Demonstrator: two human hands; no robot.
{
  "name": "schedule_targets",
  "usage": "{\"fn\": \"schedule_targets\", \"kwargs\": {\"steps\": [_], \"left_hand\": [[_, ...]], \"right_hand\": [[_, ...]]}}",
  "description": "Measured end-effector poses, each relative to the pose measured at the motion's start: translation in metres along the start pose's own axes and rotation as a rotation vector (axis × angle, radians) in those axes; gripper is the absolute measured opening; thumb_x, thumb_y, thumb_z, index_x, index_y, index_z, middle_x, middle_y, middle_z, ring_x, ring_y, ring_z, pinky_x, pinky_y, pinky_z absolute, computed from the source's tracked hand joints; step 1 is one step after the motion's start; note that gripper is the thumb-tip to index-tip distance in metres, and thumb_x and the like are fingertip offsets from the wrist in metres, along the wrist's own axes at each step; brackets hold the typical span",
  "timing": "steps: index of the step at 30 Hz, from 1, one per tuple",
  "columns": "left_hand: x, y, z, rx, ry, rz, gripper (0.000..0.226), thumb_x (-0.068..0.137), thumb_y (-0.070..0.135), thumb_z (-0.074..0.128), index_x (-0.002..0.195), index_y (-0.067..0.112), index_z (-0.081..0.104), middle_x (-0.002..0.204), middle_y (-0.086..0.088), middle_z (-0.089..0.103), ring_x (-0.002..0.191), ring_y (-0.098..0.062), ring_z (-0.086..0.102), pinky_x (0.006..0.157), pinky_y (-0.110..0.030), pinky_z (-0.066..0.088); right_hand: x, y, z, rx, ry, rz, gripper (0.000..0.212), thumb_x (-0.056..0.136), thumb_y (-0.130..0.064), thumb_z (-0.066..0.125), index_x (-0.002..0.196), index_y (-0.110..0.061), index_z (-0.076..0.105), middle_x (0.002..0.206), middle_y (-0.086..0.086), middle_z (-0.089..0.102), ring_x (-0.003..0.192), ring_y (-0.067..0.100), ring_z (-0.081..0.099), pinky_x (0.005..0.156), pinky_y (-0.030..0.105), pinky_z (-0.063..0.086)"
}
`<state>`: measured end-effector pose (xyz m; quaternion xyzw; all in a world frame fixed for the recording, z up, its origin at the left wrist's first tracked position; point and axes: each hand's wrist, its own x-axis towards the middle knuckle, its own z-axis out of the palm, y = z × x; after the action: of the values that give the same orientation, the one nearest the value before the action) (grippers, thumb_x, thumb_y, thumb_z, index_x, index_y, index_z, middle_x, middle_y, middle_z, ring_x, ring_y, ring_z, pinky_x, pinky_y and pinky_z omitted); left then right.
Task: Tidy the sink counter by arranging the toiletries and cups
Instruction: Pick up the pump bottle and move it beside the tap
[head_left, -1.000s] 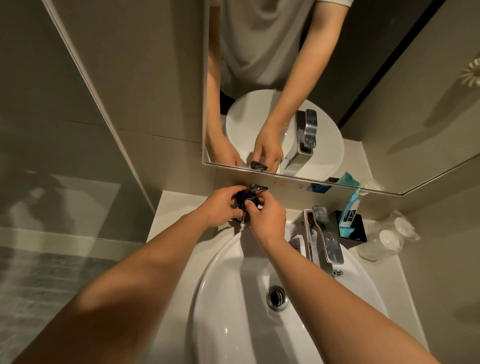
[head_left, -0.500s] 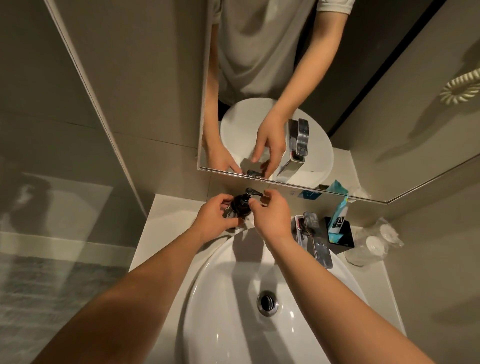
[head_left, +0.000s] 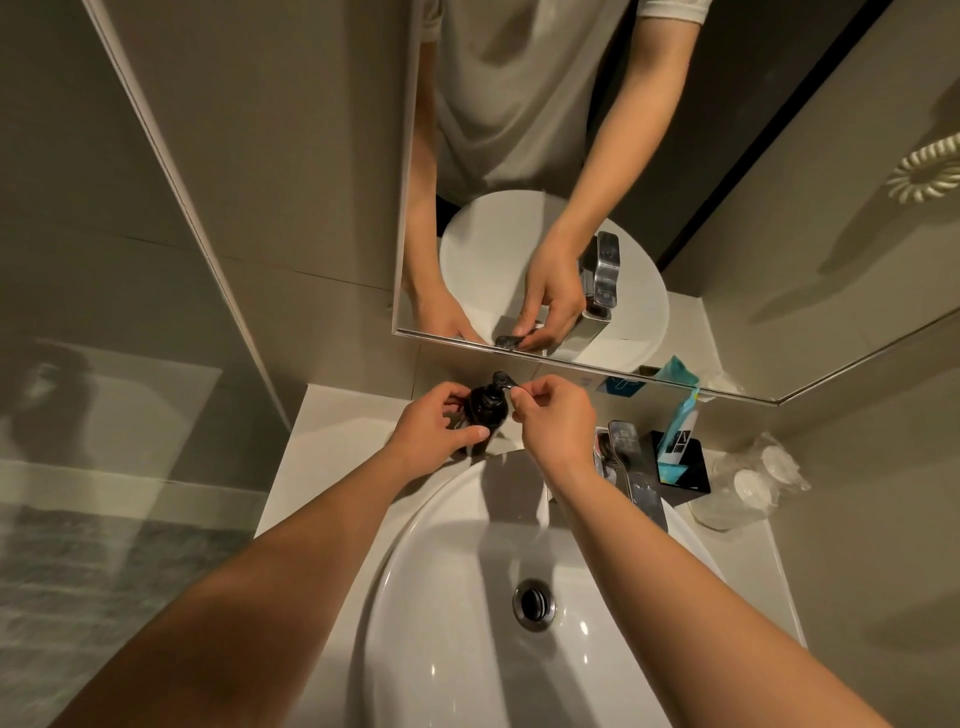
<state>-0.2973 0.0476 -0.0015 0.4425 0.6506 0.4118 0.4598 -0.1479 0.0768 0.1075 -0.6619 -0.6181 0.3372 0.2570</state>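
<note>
A dark pump bottle (head_left: 486, 409) stands on the white counter (head_left: 332, 431) behind the basin, close to the mirror. My left hand (head_left: 434, 432) wraps around its body from the left. My right hand (head_left: 557, 422) pinches the pump's nozzle (head_left: 505, 380) between thumb and fingers. To the right of the tap, a teal toiletry pack (head_left: 680, 431) leans on a black tray (head_left: 691, 473). Plastic-wrapped cups (head_left: 748, 486) lie on the counter at the far right.
The white basin (head_left: 467, 597) with its drain (head_left: 533, 604) fills the near counter. A chrome tap (head_left: 635, 470) stands right of my right hand. The mirror (head_left: 519, 156) rises just behind the bottle. A glass partition (head_left: 130, 364) bounds the left side.
The view has pulled back and tilted, so everything sits lower. Both hands stay on the pump bottle; the right hand's fingers have shifted onto the nozzle tip.
</note>
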Motion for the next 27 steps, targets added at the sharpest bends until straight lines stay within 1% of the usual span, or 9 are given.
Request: {"fn": "schedule_targets", "kwargs": {"steps": [2,5,10,13,16,18,22,24,27], "left_hand": [[0.001,0.001,0.0,0.007,0.0,0.009,0.055,0.074,0.026,0.089,0.121,0.03,0.059,0.118,0.007,0.066,0.116,-0.013,0.06,0.103,-0.031,0.047],[0.001,0.003,0.0,0.013,0.005,0.009,0.057,0.075,0.023,0.088,0.123,0.027,0.059,0.118,0.006,0.066,0.115,-0.014,0.061,0.104,-0.032,0.047],[-0.001,0.004,0.002,-0.007,0.016,0.003,0.055,0.076,0.018,0.087,0.123,0.025,0.059,0.115,0.006,0.066,0.112,-0.013,0.061,0.103,-0.031,0.049],[-0.001,0.006,0.002,-0.031,0.007,0.008,0.054,0.076,0.021,0.088,0.121,0.025,0.058,0.114,0.006,0.066,0.11,-0.011,0.061,0.1,-0.028,0.049],[0.0,0.005,0.002,-0.03,0.005,0.012,0.056,0.076,0.027,0.088,0.123,0.023,0.059,0.117,0.003,0.066,0.113,-0.013,0.061,0.101,-0.029,0.049],[0.001,0.003,0.002,-0.022,0.004,0.004,0.056,0.076,0.026,0.088,0.124,0.023,0.059,0.118,0.002,0.066,0.115,-0.015,0.062,0.104,-0.033,0.05],[0.003,0.001,-0.001,-0.004,-0.005,0.009,0.057,0.075,0.021,0.088,0.124,0.022,0.06,0.118,0.001,0.066,0.116,-0.015,0.061,0.107,-0.038,0.049],[0.005,-0.001,-0.002,-0.002,-0.017,-0.001,0.059,0.073,0.02,0.089,0.125,0.023,0.06,0.119,0.002,0.067,0.117,-0.015,0.062,0.108,-0.041,0.048],[0.005,-0.001,-0.002,0.015,-0.015,-0.022,0.063,0.072,0.026,0.09,0.127,0.026,0.059,0.123,0.003,0.066,0.12,-0.017,0.061,0.108,-0.043,0.049]], "right_hand": [[0.0,-0.001,-0.001,0.006,-0.002,0.0,0.018,0.092,-0.026,0.068,0.078,-0.015,0.069,0.074,0.002,0.073,0.074,0.019,0.068,0.068,0.031,0.05],[0.0,-0.001,0.0,0.034,-0.009,0.021,0.024,0.089,-0.025,0.071,0.068,-0.015,0.066,0.07,0.002,0.072,0.073,0.02,0.07,0.067,0.032,0.052],[-0.002,-0.004,0.007,0.196,-0.06,0.158,0.025,0.083,-0.024,0.075,0.062,-0.011,0.069,0.06,0.005,0.073,0.071,0.028,0.075,0.075,0.049,0.061],[-0.004,-0.009,0.007,0.341,-0.095,0.273,0.024,0.084,-0.019,0.075,0.063,-0.01,0.069,0.063,0.012,0.074,0.066,0.034,0.072,0.064,0.04,0.058],[-0.005,-0.013,0.004,0.515,-0.141,0.396,0.016,0.088,-0.014,0.073,0.079,-0.001,0.071,0.07,0.019,0.071,0.053,0.023,0.063,0.051,0.027,0.05],[-0.004,-0.013,0.002,0.628,-0.172,0.465,0.015,0.089,-0.012,0.072,0.088,0.003,0.07,0.077,0.02,0.072,0.052,0.019,0.066,0.048,0.025,0.05],[-0.002,-0.007,0.001,0.713,-0.226,0.559,0.022,0.089,-0.018,0.074,0.1,0.001,0.071,0.09,0.018,0.078,0.065,0.018,0.073,0.052,0.025,0.053],[-0.001,-0.003,0.002,0.733,-0.191,0.541,0.022,0.087,-0.021,0.076,0.098,-0.002,0.072,0.091,0.017,0.078,0.07,0.019,0.073,0.055,0.026,0.053],[0.001,0.0,0.004,0.744,-0.129,0.498,0.011,0.088,-0.023,0.076,0.09,-0.012,0.073,0.093,0.01,0.077,0.08,0.02,0.072,0.066,0.031,0.052]]}}
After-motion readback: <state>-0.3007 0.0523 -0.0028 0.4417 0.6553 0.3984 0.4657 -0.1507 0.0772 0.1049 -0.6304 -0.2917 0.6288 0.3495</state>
